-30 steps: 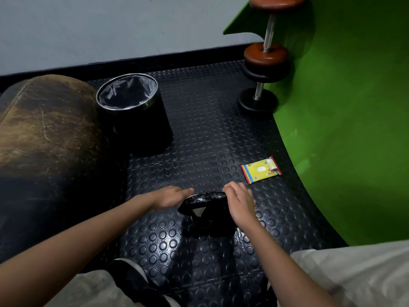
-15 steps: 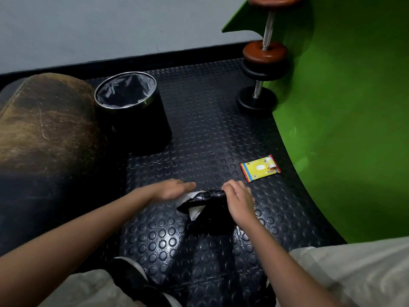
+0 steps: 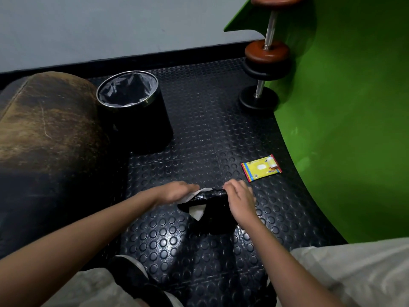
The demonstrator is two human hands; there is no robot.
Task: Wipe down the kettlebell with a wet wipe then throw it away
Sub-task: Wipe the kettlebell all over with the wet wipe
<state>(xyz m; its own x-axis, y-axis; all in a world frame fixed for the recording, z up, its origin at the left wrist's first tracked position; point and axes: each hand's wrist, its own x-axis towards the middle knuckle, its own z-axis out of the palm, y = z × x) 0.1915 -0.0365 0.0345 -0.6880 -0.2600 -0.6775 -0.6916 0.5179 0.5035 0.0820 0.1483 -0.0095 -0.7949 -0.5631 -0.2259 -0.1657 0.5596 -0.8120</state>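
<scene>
A black kettlebell stands on the studded rubber floor in front of me. My left hand lies with straight fingers on a white wet wipe, pressing it against the left end of the kettlebell's handle; part of the wipe shows through the handle's opening. My right hand grips the right end of the handle, fingers curled over it. A black bin with a grey liner stands open at the back left.
A yellow wet-wipe pack lies on the floor to the right. A dumbbell leans upright against the green wall. A worn brown padded bench fills the left side. My knees and a sandal are at the bottom.
My left hand has slid a little left along the handle, and more of the white wipe shows beneath it. My right hand stays on the handle.
</scene>
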